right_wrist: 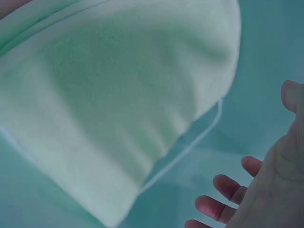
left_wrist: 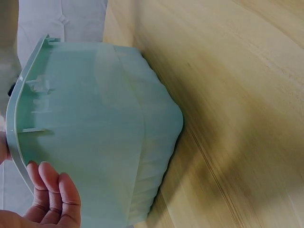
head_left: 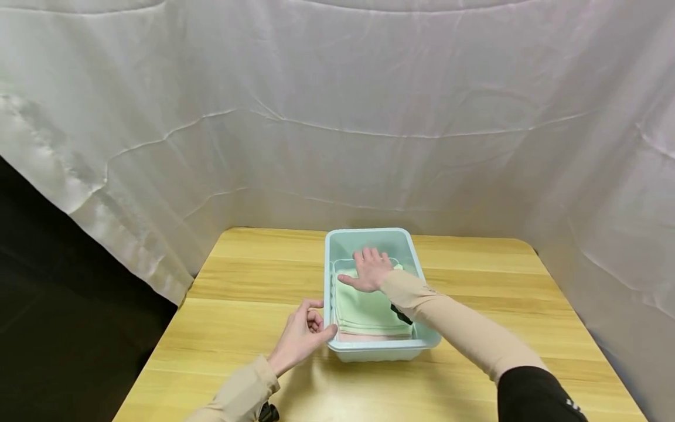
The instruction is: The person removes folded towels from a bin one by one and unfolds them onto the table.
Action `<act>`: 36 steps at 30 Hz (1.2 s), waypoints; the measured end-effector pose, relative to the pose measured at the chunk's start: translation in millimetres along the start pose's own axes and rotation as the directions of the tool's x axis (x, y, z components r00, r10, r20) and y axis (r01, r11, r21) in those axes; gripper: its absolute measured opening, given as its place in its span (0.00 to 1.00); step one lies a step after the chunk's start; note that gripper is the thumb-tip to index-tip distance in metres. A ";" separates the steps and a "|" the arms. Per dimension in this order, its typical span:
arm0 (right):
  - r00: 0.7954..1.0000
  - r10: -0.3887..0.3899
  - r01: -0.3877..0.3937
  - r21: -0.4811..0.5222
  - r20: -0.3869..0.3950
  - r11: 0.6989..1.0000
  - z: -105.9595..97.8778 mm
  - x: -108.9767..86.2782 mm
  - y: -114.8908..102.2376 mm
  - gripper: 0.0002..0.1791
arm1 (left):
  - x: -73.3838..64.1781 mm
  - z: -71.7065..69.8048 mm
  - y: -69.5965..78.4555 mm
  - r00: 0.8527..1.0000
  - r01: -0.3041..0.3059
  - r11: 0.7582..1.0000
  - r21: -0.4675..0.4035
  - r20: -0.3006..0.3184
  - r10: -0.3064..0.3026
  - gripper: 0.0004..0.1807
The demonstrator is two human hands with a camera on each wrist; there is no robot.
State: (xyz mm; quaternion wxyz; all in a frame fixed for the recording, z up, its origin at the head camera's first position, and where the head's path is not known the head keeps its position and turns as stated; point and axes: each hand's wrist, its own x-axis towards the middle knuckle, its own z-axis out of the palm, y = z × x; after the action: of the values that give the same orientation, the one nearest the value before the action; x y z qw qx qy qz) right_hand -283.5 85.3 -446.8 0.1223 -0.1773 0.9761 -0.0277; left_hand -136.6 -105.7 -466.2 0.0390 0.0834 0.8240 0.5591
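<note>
A light blue-green plastic bin (head_left: 382,346) stands on the table with a folded pale green towel (head_left: 369,308) inside. Below the towel's front edge a strip of pink cloth (head_left: 369,337) shows. My left hand (head_left: 302,337) grips the bin's rim at the near left corner, thumb on the rim and fingers bent along the outer wall. In the left wrist view those fingers (left_wrist: 69,199) lie outside the bin. Over the far part of the towel, my right hand (head_left: 369,271) is spread inside the bin, palm down. The towel's loop (right_wrist: 185,149) shows in the right wrist view.
The wooden table (head_left: 253,281) extends on both sides of the bin. Pale curtains (head_left: 369,158) hang behind and beside it. A dark area (head_left: 63,293) lies beyond the left edge.
</note>
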 end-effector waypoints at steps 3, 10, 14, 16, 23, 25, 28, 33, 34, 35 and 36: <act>1.000 0.020 -0.020 -0.011 0.008 1.000 12.1 9.4 -3.1 0.49 | -1.3 0.5 -0.2 1.000 -0.004 1.000 -0.004 -0.006 0.004 0.29; 0.998 0.058 -0.059 0.026 0.036 0.998 45.1 26.4 -8.1 0.49 | -1.4 1.7 -1.4 1.000 -0.020 0.999 0.028 -0.013 0.020 0.29; 0.998 0.058 -0.060 0.070 0.029 0.996 64.2 32.8 -7.0 0.48 | -2.1 2.2 -2.6 1.000 -0.022 0.999 0.027 -0.011 0.023 0.29; 0.998 0.059 -0.061 0.096 0.025 0.994 71.0 36.2 -5.1 0.47 | -2.1 2.7 -2.9 1.000 -0.021 0.999 0.031 -0.012 0.021 0.29; 0.998 0.046 -0.040 0.147 -0.033 0.988 81.1 47.5 2.8 0.47 | -2.6 4.2 -0.1 1.000 0.001 1.000 0.023 -0.012 0.000 0.29; 0.999 0.026 -0.021 0.139 -0.038 0.990 83.6 50.0 5.2 0.47 | -2.5 4.5 0.1 1.000 -0.001 1.000 0.018 -0.014 0.001 0.30; 0.999 0.007 -0.001 0.108 -0.049 0.994 85.6 53.2 7.2 0.47 | -2.6 4.7 -0.1 1.000 -0.009 1.000 0.013 -0.016 0.010 0.30; 0.997 0.008 -0.002 0.074 -0.080 0.997 82.9 52.1 7.2 0.47 | -3.3 4.6 2.1 1.000 -0.014 1.000 0.002 -0.014 0.014 0.30; 0.997 0.007 -0.001 0.075 -0.081 0.997 82.5 51.4 7.1 0.46 | -3.4 4.7 2.7 1.000 -0.009 1.000 0.001 -0.014 0.009 0.30; 0.996 0.004 0.003 0.077 -0.085 0.997 82.3 50.5 6.9 0.46 | -3.6 4.6 3.3 1.000 -0.007 1.000 -0.004 -0.015 0.007 0.30; 0.996 0.000 0.007 0.080 -0.089 0.997 81.8 49.8 6.6 0.45 | -3.8 4.7 3.5 1.000 -0.005 1.000 -0.004 -0.015 0.005 0.30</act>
State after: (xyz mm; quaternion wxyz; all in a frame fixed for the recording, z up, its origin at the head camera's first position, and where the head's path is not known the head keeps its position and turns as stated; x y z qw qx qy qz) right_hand -310.6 73.0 -538.1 0.0859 -0.1727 0.9784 -0.0748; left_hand -131.8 -100.9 -464.8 0.0317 0.0814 0.8230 0.5613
